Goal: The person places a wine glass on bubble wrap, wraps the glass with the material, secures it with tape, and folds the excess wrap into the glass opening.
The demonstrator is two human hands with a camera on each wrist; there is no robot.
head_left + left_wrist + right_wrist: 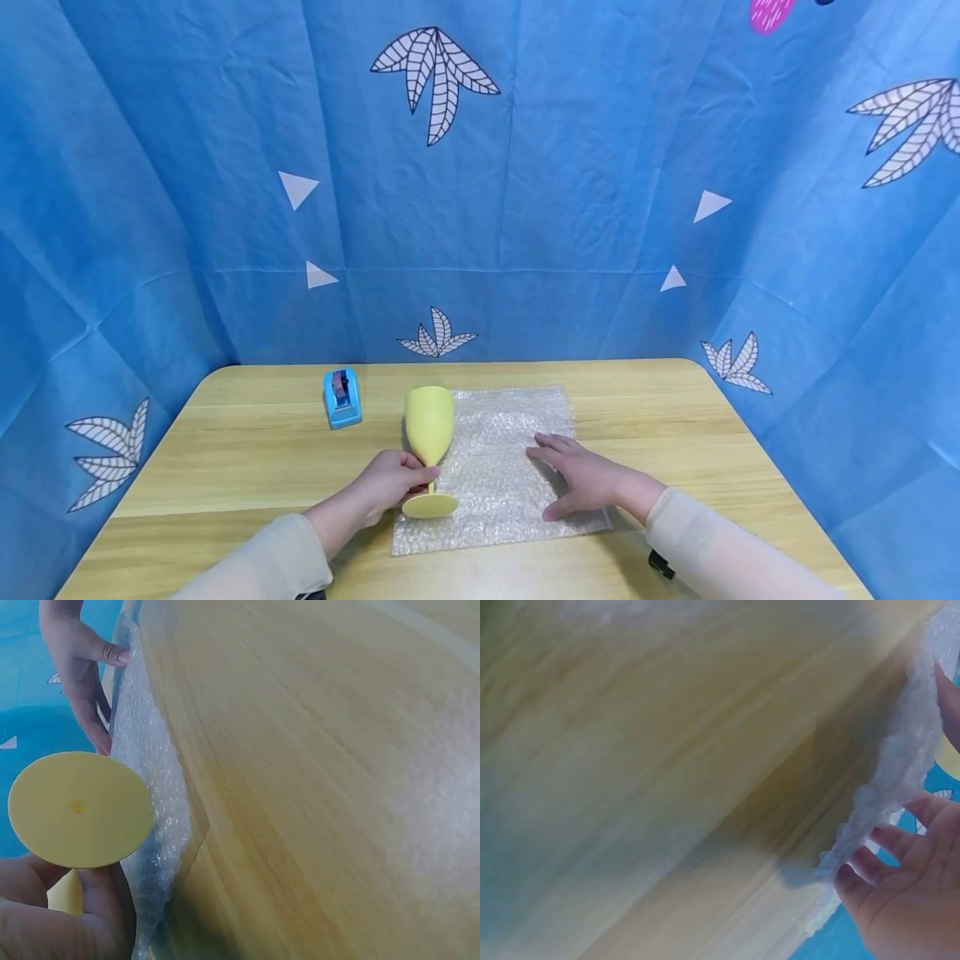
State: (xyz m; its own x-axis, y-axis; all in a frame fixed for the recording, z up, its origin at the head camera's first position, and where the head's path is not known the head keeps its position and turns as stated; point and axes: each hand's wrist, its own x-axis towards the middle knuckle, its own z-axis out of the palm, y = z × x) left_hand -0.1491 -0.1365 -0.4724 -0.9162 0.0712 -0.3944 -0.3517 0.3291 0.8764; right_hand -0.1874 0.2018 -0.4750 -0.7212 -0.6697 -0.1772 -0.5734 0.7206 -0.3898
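A yellow goblet (430, 421) is tilted over the left part of a bubble wrap sheet (498, 467), its bowl away from me and its round foot towards me. My left hand (393, 482) pinches the goblet's stem between thumb and fingers. In the left wrist view the underside of the foot (79, 810) faces the camera, and the left hand (67, 919) shows below it. Over the right part of the sheet, my right hand (581, 477) has its fingers spread. In the right wrist view this right hand's fingertips (847, 881) touch the bubble wrap (889, 780).
A blue tape dispenser (343, 400) stands at the back left of the wooden table (247, 450). Behind and to both sides hangs a blue patterned cloth (570, 208), meeting the table's back edge.
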